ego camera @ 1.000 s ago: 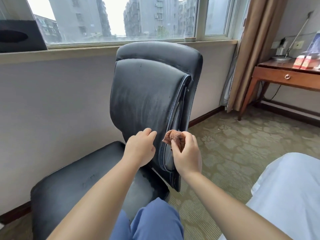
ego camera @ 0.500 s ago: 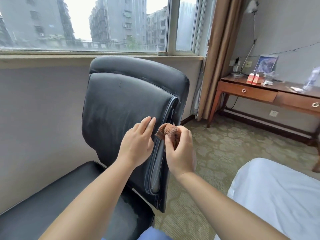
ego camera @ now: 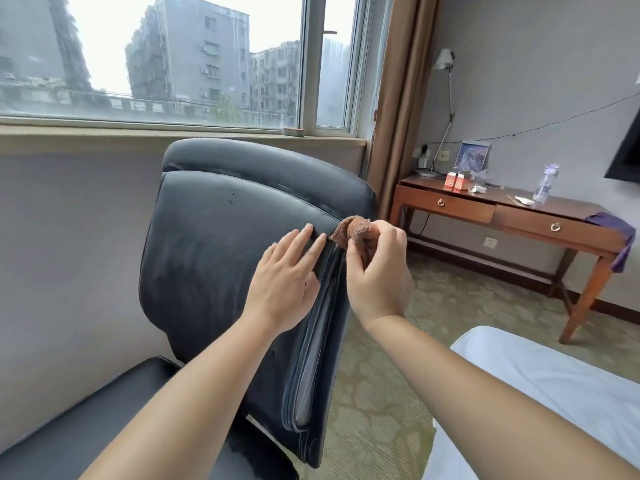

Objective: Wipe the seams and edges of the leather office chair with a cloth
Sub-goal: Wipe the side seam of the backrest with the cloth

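Bed: a white-sheeted bed corner (ego camera: 540, 386) fills the lower right foreground, under the person's right forearm.
Seat: the black leather seat cushion (ego camera: 86, 417) of the office chair lies at lower left, under the left forearm.
Left hand: the left hand (ego camera: 282, 282) lies flat on the front of the backrest, fingers straight and slightly spread, fingertips near the right side seam.
Right hand: the right hand (ego camera: 377, 271) is curled round a bunched rust-brown cloth (ego camera: 353, 232), pinching it between thumb and fingers.
Cloth: its protruding tip touches the upper right corner of the backrest, where the side seam meets the headrest band, just beside the left fingertips.
Chair: the black leather office chair backrest (ego camera: 225, 258) stands upright, its layered right edge turned toward the camera and its surface scuffed.
Floor: a patterned beige-green carpet (ego camera: 446, 306) runs to the right of the chair.
Desk: a brown wooden desk with two ring-pull drawers (ego camera: 485, 211) stands against the far wall, carrying small red-and-white boxes, a clear plastic bottle (ego camera: 545, 178) and a silver desk lamp (ego camera: 441, 112); a purple cloth (ego camera: 620, 233) hangs off its right end.
Window: a wide window (ego camera: 173, 60) behind the chair shows grey apartment blocks; a tan curtain (ego camera: 398, 98) hangs at its right.
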